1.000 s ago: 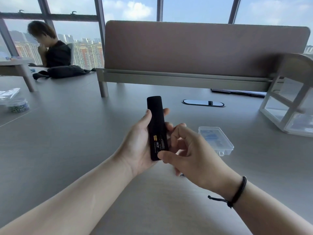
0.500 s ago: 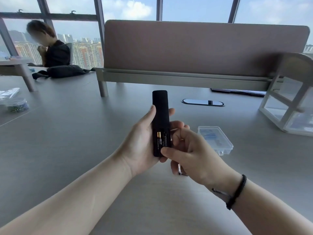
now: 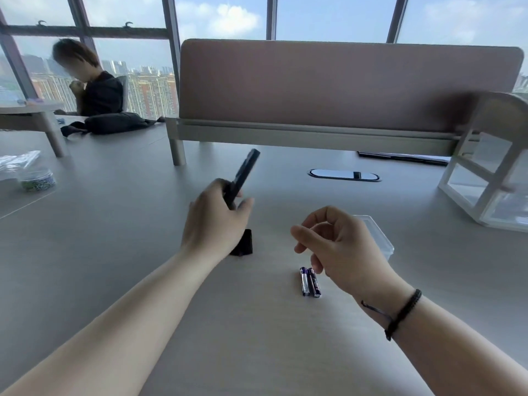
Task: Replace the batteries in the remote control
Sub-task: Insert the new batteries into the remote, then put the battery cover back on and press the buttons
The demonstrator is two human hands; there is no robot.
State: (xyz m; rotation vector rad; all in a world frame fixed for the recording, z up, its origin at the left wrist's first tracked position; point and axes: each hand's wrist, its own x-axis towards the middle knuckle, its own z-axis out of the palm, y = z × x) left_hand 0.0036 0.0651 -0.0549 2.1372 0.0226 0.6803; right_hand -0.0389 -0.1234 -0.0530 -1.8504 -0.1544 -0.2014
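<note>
Right now my left grip point(image 3: 217, 221) is closed around the lower end of the remote control point(image 3: 242, 175), which tilts up and away toward one o'clock, its far end well clear of the counter point(image 3: 114, 238). My fingers wrap the body and the thumb presses its near side. Just under that hand, at about five o'clock from it, a small black piece point(image 3: 243, 243) sits on the counter, partly hidden by my palm; I can't tell for sure that it's the battery cover.

My right grip point(image 3: 340, 247) hangs at three o'clock from the left one, well apart from the remote. Its fingers are curled loosely inward with thumb and forefinger near each other, and I can't tell whether anything small is pinched between them.

Two batteries point(image 3: 310, 281) with purple wrapping lie side by side and touching on the counter, at seven o'clock from my right hand and just beside its lower knuckles, not touched by it. From the remote they sit at about five o'clock, clearly apart.

Behind my right hand, at one o'clock, a clear plastic box point(image 3: 380, 238) rests on the counter, mostly hidden by my knuckles.
</note>
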